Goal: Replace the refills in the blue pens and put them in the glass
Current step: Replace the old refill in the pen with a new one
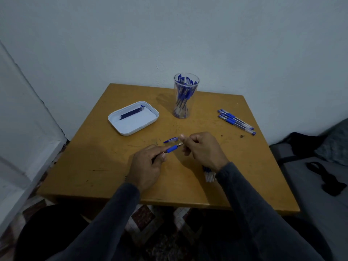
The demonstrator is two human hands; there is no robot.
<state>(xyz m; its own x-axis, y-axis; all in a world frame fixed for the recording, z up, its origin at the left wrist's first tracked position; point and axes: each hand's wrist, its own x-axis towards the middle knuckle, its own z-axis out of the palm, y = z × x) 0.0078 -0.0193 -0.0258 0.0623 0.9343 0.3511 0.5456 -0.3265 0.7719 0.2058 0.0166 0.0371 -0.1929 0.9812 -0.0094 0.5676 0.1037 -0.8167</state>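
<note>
Evidently you steady the pen (172, 148) over the table (105, 162) with your left hand (148, 164) curled round its barrel, so your right hand (202, 147) can pinch the tip end. Its cap (171, 140) lies just beyond, out of the way. Spare refills wait in the white tray (148, 122); finished pens stand in the glass (183, 97) (already well stocked).

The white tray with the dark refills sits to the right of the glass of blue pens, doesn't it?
Not quite: the head view shows the white tray with the dark refills to the left of the glass of blue pens, not the right.
</note>
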